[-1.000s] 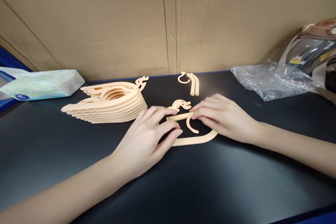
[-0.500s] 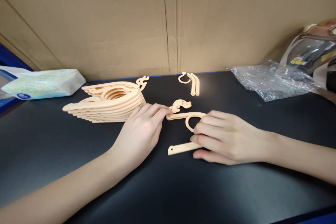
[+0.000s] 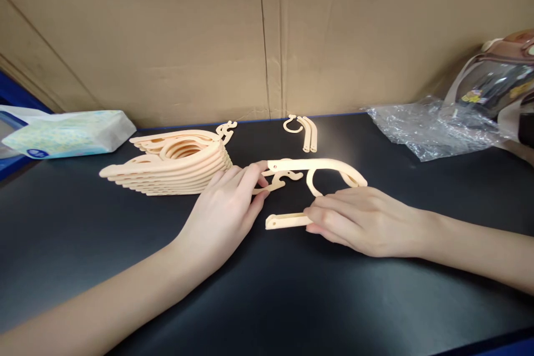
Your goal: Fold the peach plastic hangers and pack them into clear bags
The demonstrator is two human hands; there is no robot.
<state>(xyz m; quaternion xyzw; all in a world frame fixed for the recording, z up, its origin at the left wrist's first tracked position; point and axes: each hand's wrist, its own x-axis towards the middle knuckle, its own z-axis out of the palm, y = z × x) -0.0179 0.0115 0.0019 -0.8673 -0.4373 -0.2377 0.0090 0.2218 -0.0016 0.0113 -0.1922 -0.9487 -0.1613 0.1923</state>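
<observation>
My right hand [image 3: 359,222] is closed around a cream plastic folding hanger [image 3: 311,164]. The hanger's arms point left, one above the other, and its curved inner part shows between them; my fingers hide the rest. Left of it, my left hand [image 3: 229,206] pinches a cream curved hook piece [image 3: 277,182] between thumb and fingers, and its index fingertip reaches the end of the upper arm. Beyond my left hand lies a pile of folded cream hangers [image 3: 175,169]. More hook pieces [image 3: 226,130] rest at the pile's far right end.
Two slim cream arms [image 3: 309,134] and a curved cream piece [image 3: 292,124] lie at the back of the black table [image 3: 267,300]. A tissue pack [image 3: 70,133] is at the left. Clear plastic wrap [image 3: 434,125] and a transparent bag [image 3: 496,80] are at the right, before cardboard [image 3: 167,39].
The hanger has been tilted in my right hand, with its upper arm now higher. My left thumb and fingers have parted slightly around the hook piece, which has shifted down.
</observation>
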